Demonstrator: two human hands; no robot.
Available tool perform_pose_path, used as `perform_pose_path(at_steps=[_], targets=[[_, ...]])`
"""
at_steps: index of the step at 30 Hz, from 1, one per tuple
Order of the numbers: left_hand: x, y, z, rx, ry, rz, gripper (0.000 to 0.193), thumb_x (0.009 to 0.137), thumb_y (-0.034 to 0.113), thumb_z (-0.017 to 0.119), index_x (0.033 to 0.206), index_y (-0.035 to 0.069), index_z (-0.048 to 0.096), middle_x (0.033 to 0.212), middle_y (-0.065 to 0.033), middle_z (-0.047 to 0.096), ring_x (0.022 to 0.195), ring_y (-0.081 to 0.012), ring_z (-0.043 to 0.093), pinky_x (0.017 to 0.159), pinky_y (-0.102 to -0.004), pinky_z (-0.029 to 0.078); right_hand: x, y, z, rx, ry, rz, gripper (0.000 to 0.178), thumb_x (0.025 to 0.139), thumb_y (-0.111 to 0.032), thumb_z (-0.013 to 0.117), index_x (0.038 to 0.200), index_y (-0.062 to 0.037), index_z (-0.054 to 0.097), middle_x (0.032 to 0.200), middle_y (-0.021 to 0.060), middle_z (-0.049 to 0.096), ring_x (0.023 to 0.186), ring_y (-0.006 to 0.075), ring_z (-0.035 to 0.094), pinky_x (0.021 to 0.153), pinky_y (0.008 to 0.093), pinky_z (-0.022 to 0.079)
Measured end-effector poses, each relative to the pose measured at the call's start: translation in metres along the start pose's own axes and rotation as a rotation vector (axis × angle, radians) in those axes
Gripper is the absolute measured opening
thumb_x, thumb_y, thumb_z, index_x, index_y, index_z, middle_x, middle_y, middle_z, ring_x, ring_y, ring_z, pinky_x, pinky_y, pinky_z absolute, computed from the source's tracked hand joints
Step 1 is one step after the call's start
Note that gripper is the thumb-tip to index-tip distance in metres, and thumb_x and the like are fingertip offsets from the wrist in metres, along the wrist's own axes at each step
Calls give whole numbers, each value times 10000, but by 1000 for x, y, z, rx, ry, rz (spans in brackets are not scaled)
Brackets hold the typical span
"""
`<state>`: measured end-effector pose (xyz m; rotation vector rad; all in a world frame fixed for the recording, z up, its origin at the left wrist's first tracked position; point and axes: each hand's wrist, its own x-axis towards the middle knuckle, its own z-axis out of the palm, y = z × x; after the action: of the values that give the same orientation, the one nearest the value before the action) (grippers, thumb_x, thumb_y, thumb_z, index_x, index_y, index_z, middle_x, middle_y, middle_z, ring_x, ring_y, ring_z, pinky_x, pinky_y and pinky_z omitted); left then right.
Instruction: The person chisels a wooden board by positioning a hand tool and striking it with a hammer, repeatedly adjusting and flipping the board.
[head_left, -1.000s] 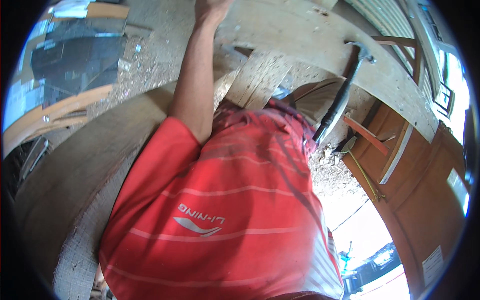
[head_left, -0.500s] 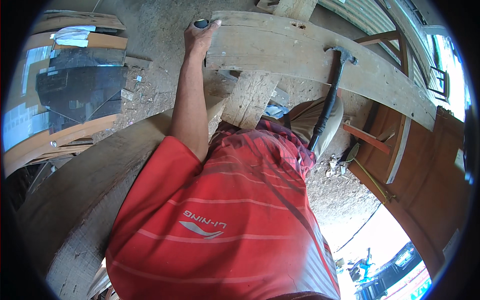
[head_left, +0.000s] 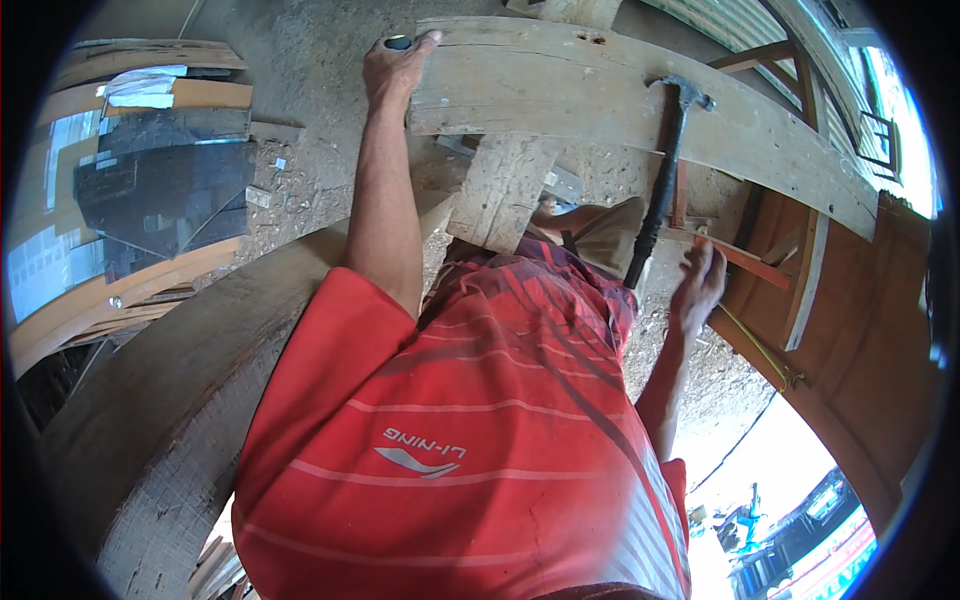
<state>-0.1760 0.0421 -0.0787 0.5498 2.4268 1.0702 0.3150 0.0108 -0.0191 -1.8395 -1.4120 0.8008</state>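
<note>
At the left end of a thick wooden plank [head_left: 560,85], my left hand [head_left: 392,72] is closed round a tool handle with a dark round end [head_left: 398,43]. The rest of that tool is hidden by the hand and the plank. A claw hammer [head_left: 660,185] lies with its metal head on the plank, and its black handle sticks out past the near edge towards my body. My right hand [head_left: 697,285] is in the air just right of the handle's end, apart from it. Its fingers are loosely apart, with nothing visible in them.
A short board [head_left: 500,190] passes crosswise under the plank. On the left lies a thick timber beam [head_left: 200,350], beyond it stacked dark panels [head_left: 165,185] with a white cloth [head_left: 145,87]. To the right stand a brown wooden panel [head_left: 850,330] and a wooden frame [head_left: 808,270].
My right hand has come into view from below, beside the hammer's handle. The left hand keeps its grip at the plank's end. The hammer stays on the plank.
</note>
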Motion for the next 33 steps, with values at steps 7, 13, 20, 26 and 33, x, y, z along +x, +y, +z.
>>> perform_pose_path(at_steps=[7, 13, 20, 26, 33], targets=[[5, -12, 1, -130, 12, 80, 590, 779, 486, 848, 1092, 2, 723, 1018, -120, 745, 925, -231, 692, 850, -372, 538, -42, -172, 15, 131, -566, -237, 445, 915, -330, 767, 1144, 26, 631, 1102, 165, 654, 1028, 268, 636, 868, 411, 514], [9, -10, -7, 1, 28, 52, 607, 792, 485, 851, 1123, -1, 702, 1065, -122, 729, 978, -227, 679, 903, -375, 518, -51, -201, -43, 821, -1397, -685, 200, 951, -118, 710, 809, 0, 632, 778, 127, 641, 686, 274, 652, 594, 391, 518], [-20, 47, -7, 557, 162, 328, 534, 842, 407, 805, 1250, 101, 648, 1199, -177, 689, 1100, -348, 666, 920, -439, 526, -13, -36, -88, -170, -305, 44, 321, 1033, -268, 546, 833, -28, 619, 635, 51, 569, 558, 132, 556, 493, 320, 409], [-63, 84, 44, 536, 1, 599, 580, 855, 328, 773, 1355, 93, 598, 1348, -189, 624, 1258, -358, 588, 1051, -412, 468, -19, -86, -137, 1105, -820, -67, 330, 1023, -183, 559, 800, 60, 576, 548, 67, 502, 399, 135, 432, 371, 297, 344], [-79, 101, 110, 561, -239, 711, 819, 808, 251, 697, 1532, 18, 394, 1622, -227, 311, 1509, -377, 283, 1253, -421, 252, 6, -65, -166, 678, -402, -34, 312, 1074, -257, 529, 881, -12, 533, 602, -6, 467, 394, 26, 327, 339, 198, 263]])
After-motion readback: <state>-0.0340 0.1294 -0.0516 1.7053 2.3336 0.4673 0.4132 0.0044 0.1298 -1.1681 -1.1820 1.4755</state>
